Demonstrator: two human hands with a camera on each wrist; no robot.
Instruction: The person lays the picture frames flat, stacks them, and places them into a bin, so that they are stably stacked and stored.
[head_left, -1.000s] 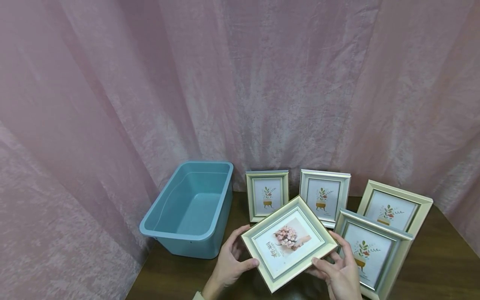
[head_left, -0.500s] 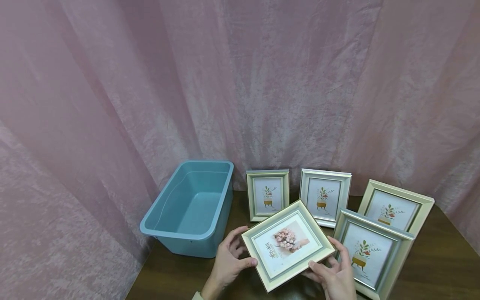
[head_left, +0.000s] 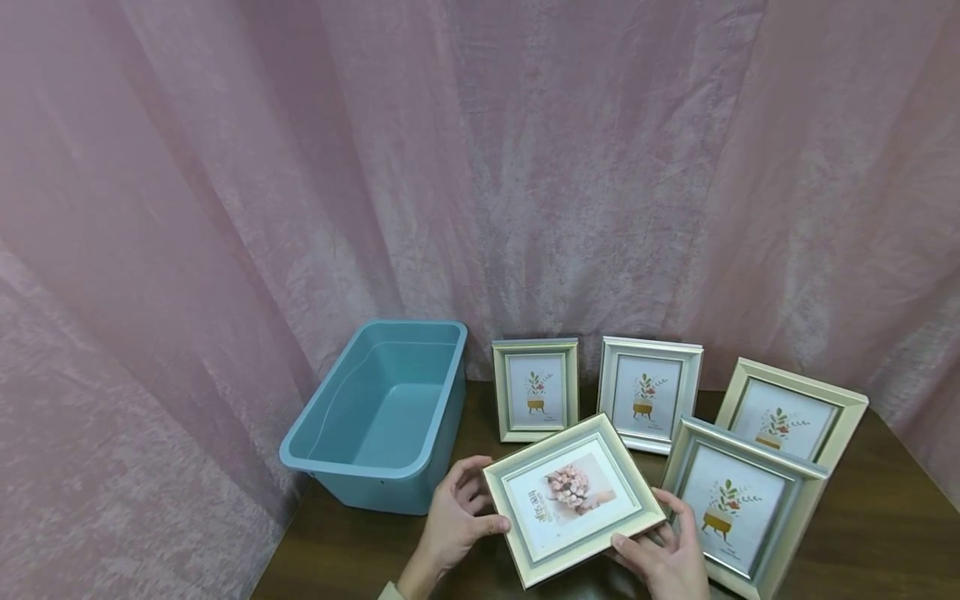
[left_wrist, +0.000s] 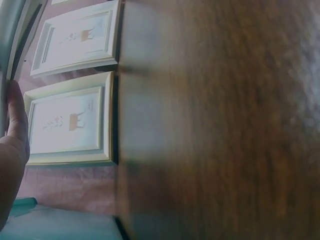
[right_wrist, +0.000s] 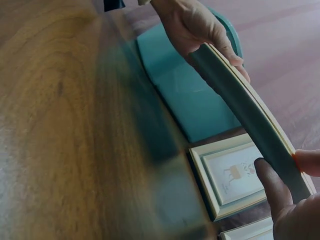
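Observation:
A cream picture frame (head_left: pixel 573 498) with a pink bouquet print is held in the air between both hands, tilted with its front up. My left hand (head_left: pixel 459 521) grips its left edge, thumb on the front and fingers behind. At the right corner my right hand (head_left: pixel 667 550) pinches the rim; the right wrist view shows thumb and finger on either side of the frame's edge (right_wrist: pixel 255 120). Behind it stand a small gold picture frame (head_left: pixel 500 400) and a white picture frame (head_left: pixel 609 392), both with plant prints. The fingers under the held frame are partly hidden.
A blue plastic tub (head_left: pixel 435 492) stands on the brown wooden table (head_left: pixel 870 533) to the left. On the right, a larger silver-edged frame (head_left: pixel 738 512) stands in front of a cream frame (head_left: pixel 840 408). A pink curtain (head_left: pixel 480 167) hangs behind everything.
The held picture frame has dipped slightly and turned a little clockwise, its top corner coming lower. My right hand has shifted slightly left and down with it. The standing frames and tub stay put.

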